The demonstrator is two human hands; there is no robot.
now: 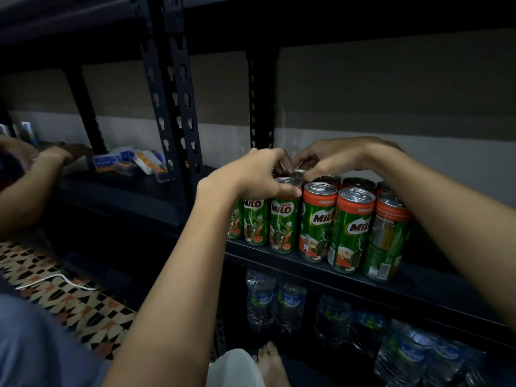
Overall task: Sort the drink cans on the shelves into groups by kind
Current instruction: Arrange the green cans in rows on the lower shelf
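Observation:
Several green Milo cans (318,224) with orange-red top bands stand in two rows on a dark metal shelf (418,283). My left hand (257,177) curls over the top of a front-row can (283,227), fingers wrapped round its rim. My right hand (332,157) reaches over from the right and pinches the top of a can in the back row (297,173), mostly hidden behind the hands. The two hands nearly touch above the cans.
Water bottles (290,303) fill the shelf below. A perforated black upright (178,107) divides the bays. On the left shelf lie small boxes (131,163), and another person's hands (42,157) work there. Patterned floor and a white cable lie lower left.

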